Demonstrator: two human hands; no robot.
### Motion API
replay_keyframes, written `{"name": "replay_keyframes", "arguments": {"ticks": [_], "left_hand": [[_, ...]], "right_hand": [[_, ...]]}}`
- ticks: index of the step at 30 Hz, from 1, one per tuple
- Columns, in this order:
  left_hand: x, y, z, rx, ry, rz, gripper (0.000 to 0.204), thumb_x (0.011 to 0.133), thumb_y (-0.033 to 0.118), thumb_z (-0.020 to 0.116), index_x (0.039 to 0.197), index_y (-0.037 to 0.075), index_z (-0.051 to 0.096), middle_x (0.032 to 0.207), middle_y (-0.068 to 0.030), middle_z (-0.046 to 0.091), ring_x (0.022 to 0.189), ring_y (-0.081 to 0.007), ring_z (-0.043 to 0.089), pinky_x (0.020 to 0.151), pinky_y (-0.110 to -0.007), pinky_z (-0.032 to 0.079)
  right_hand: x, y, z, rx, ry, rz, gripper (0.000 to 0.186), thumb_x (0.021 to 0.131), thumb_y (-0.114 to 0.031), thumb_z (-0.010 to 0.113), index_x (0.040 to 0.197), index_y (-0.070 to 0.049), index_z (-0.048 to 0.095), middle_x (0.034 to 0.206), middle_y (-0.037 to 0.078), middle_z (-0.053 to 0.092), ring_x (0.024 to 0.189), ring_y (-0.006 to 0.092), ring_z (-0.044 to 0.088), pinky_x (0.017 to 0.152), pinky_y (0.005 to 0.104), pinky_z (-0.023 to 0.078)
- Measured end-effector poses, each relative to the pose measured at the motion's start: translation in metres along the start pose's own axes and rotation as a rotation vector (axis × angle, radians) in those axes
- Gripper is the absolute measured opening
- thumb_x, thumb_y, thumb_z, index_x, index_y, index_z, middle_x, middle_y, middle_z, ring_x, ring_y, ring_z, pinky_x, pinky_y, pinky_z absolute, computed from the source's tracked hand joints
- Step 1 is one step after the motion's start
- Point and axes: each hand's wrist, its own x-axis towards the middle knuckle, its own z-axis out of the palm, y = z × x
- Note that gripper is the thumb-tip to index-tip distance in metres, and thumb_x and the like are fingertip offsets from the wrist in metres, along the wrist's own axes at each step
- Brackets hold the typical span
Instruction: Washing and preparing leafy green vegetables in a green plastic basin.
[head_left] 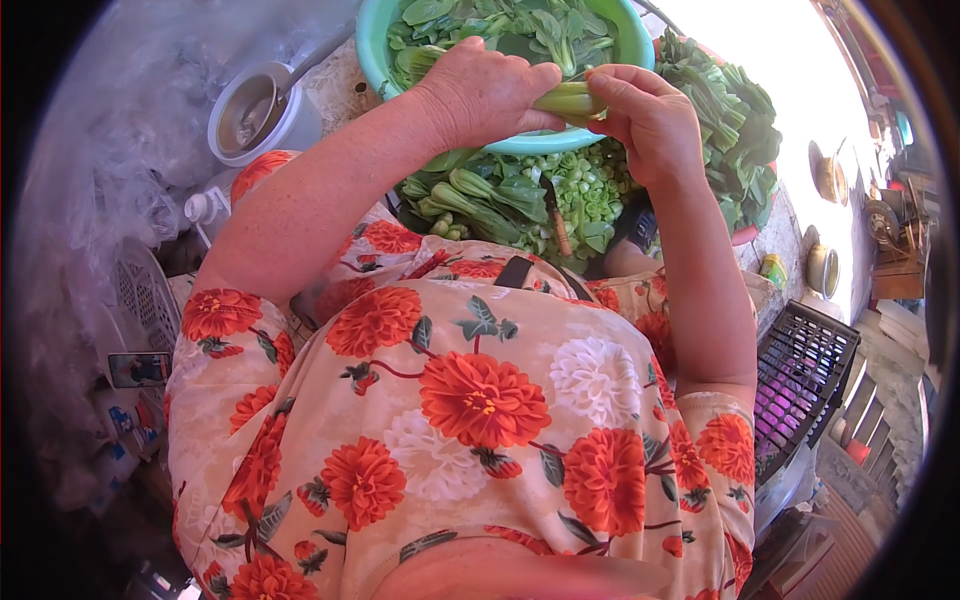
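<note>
We look down past a cream shirt (470, 420) printed with big red flowers. Clear plastic sheeting (110, 150) spreads along the left side. Beyond the lap sits a round, pale-green basin (545, 143) containing leafy greens (560, 35). To its right is a tall heap of greens (735, 125), and farther down on that side, a black crate (805, 370). Left of the basin we find a white bucket (300, 127) with a ladle in it. Cut greens (585, 195) lie between the basin and the lap, with a wooden-handled knife (561, 232) among them. Our left hand (490, 90) has a narrow grip around a pale green stalk (570, 101); our right hand (650, 115) pinches its right end, just over the basin's near rim.
</note>
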Motion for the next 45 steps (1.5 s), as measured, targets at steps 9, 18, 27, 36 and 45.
{"name": "replay_keyframes", "arguments": {"ticks": [9,18,27,36,45], "left_hand": [[0.007,0.011,0.014,-0.359,-0.296,-0.366,0.052,0.08,0.05,0.068,0.103,0.005,0.057,0.096,-0.0143,0.068,0.094,-0.0297,0.067,0.085,-0.043,0.051],[-0.003,-0.016,0.037,-0.551,-0.176,-0.446,0.047,0.075,0.028,0.066,0.116,0.005,0.058,0.102,-0.0168,0.067,0.099,-0.0298,0.065,0.086,-0.04,0.051],[-0.043,0.0,0.077,-0.302,-0.698,-0.077,0.047,0.081,0.024,0.065,0.125,0.01,0.055,0.105,-0.0134,0.066,0.104,-0.0298,0.062,0.09,-0.045,0.046],[-0.025,-0.018,0.009,-0.109,-0.799,-0.085,0.043,0.083,0.026,0.066,0.122,0.009,0.057,0.109,-0.0116,0.066,0.104,-0.0273,0.063,0.092,-0.043,0.046],[-0.033,-0.07,-0.068,-0.294,-0.011,-0.443,0.033,0.084,0.023,0.06,0.105,-0.002,0.062,0.088,-0.0201,0.067,0.081,-0.0335,0.066,0.074,-0.041,0.053]], "right_hand": [[0.002,0.03,0.019,-0.908,0.029,-0.511,0.016,0.074,-0.018,0.069,0.086,-0.009,0.074,0.082,0.009,0.065,0.077,0.0241,0.063,0.075,0.034,0.051],[0.012,0.04,0.0,-0.729,0.016,-0.215,0.023,0.08,-0.021,0.068,0.097,-0.005,0.073,0.081,0.006,0.071,0.073,0.0118,0.066,0.07,0.0279,0.052],[0.031,0.043,-0.008,-0.682,-0.046,-0.034,0.021,0.088,-0.02,0.065,0.101,-0.004,0.071,0.081,0.003,0.067,0.073,0.0098,0.064,0.069,0.0246,0.053],[0.112,0.078,-0.014,-0.718,-0.061,0.12,0.023,0.087,-0.02,0.064,0.103,-0.004,0.071,0.084,0.003,0.067,0.074,0.0105,0.064,0.068,0.0243,0.054],[0.217,0.167,-0.019,-1.36,-0.195,-0.036,0.042,0.078,-0.036,0.067,0.11,-0.009,0.07,0.105,0.015,0.069,0.099,0.0254,0.066,0.089,0.0375,0.05]]}}
